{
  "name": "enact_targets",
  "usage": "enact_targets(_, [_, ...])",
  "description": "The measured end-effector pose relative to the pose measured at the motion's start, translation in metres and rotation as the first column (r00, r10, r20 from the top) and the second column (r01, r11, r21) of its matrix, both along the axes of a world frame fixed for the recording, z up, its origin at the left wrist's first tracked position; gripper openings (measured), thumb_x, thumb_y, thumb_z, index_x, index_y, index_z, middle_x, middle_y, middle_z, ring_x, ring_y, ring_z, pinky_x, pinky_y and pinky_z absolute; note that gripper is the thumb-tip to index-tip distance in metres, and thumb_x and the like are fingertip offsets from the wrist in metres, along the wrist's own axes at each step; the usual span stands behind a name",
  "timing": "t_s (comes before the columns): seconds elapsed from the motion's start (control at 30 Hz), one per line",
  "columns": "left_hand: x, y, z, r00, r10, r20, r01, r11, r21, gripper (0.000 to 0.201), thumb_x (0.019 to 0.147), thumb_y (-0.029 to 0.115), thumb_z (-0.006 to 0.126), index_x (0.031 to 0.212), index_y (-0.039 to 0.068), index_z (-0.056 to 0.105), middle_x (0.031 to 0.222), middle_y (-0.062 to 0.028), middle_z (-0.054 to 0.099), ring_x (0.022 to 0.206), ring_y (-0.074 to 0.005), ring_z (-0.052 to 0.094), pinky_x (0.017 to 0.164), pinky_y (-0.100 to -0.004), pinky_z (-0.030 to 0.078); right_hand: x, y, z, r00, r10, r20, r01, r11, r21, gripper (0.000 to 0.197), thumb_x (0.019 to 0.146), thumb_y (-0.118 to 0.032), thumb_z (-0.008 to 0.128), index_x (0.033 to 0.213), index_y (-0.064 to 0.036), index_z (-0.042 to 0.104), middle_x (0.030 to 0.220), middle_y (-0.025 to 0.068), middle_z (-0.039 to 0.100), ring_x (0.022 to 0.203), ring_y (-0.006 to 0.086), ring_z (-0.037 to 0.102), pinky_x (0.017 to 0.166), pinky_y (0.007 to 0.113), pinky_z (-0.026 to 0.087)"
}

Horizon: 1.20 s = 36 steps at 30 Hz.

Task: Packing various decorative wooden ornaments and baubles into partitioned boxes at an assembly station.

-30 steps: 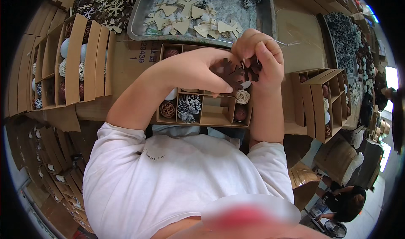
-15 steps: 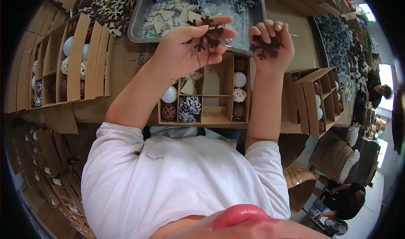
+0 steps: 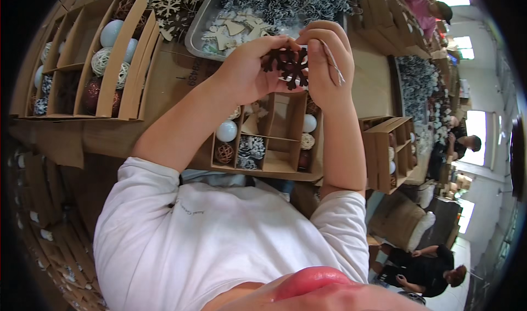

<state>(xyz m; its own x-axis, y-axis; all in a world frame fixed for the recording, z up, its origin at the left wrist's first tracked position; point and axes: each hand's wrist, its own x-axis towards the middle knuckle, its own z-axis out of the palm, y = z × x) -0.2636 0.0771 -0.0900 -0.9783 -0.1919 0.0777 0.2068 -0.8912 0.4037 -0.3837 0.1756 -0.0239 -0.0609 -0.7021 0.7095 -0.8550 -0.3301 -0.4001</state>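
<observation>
My left hand (image 3: 250,69) is closed on a dark brown snowflake ornament (image 3: 277,60) by thumb and fingers. My right hand (image 3: 332,64) is brought up against it, holding a second dark snowflake (image 3: 297,73); the two overlap, so their border is hard to make out. A thin pale string (image 3: 334,62) hangs over the back of my right hand. Below both hands stands a divided cardboard box (image 3: 258,173), holding white balls (image 3: 226,131), a frosted pine cone (image 3: 251,151), woven balls (image 3: 224,153) and a wooden angel shape (image 3: 252,118). Some of its compartments are bare.
Beyond my hands lies a metal tray (image 3: 193,40) of wooden cutouts (image 3: 235,28) and frosted pine cones (image 3: 274,3). Loose snowflakes (image 3: 170,0) lie left of it. Filled divided boxes stand at left (image 3: 132,85) and right (image 3: 379,157). Other people (image 3: 431,270) are at the right.
My right hand has moved left to meet my left hand, bringing the two snowflakes together. The view has shifted a little, showing more of the room at right.
</observation>
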Motion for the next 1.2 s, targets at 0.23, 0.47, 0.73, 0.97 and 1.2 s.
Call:
enact_targets(0.23, [0.007,-0.010,0.005,0.999,0.016,-0.034,-0.018,0.998,-0.059,0.033,0.095,0.032,0.044,0.103,0.005,0.061,0.098,-0.0102,0.065,0.085,-0.0209,0.066,0.067,-0.0387,0.054,-0.005,0.006,0.017,0.992,-0.126,-0.017,0.125,0.940,0.318,0.005,0.088,-0.003,0.056,0.092,-0.0003,0.057,0.077,0.0149,0.059,0.069,0.0321,0.058,0.062,0.036,0.047])
enact_targets(0.47, [0.018,0.001,0.023,0.987,-0.089,0.133,0.106,0.987,-0.122,0.047,0.095,0.044,0.042,0.105,0.002,0.060,0.094,-0.0125,0.067,0.075,-0.0252,0.069,0.058,-0.0403,0.060,0.015,-0.005,0.034,0.892,0.149,-0.426,-0.041,0.967,0.252,0.012,0.079,-0.003,0.062,0.090,-0.0023,0.056,0.077,0.0100,0.059,0.070,0.0302,0.058,0.065,0.038,0.048])
enact_targets(0.73, [0.021,-0.006,0.026,0.984,-0.167,0.057,0.177,0.926,-0.332,0.036,0.092,0.018,0.057,0.118,-0.005,0.049,0.107,-0.0134,0.060,0.092,-0.0269,0.066,0.059,-0.0337,0.061,0.003,-0.016,0.024,0.980,0.129,0.152,-0.169,0.941,0.293,0.009,0.091,-0.004,0.051,0.087,0.0024,0.056,0.097,0.0123,0.061,0.086,0.0229,0.057,0.077,0.032,0.047])
enact_targets(0.97, [0.021,-0.016,0.012,0.905,-0.379,-0.195,0.341,0.919,-0.200,0.044,0.094,0.022,0.049,0.128,-0.006,0.042,0.117,-0.0178,0.056,0.105,-0.0356,0.061,0.063,-0.0374,0.061,0.002,-0.021,0.020,0.926,0.159,0.343,-0.289,0.883,0.370,0.015,0.095,-0.006,0.047,0.095,0.0033,0.059,0.096,0.0111,0.061,0.088,0.0203,0.057,0.079,0.030,0.046])
enact_targets(1.2, [0.016,-0.018,0.005,0.970,-0.241,0.002,0.231,0.925,-0.301,0.032,0.095,0.023,0.047,0.113,-0.003,0.053,0.098,-0.0130,0.063,0.088,-0.0224,0.065,0.054,-0.0284,0.055,0.013,-0.021,0.020,0.914,0.120,0.387,-0.317,0.807,0.498,0.015,0.096,-0.009,0.047,0.095,0.0012,0.059,0.085,0.0085,0.062,0.067,0.0158,0.057,0.060,0.028,0.047])
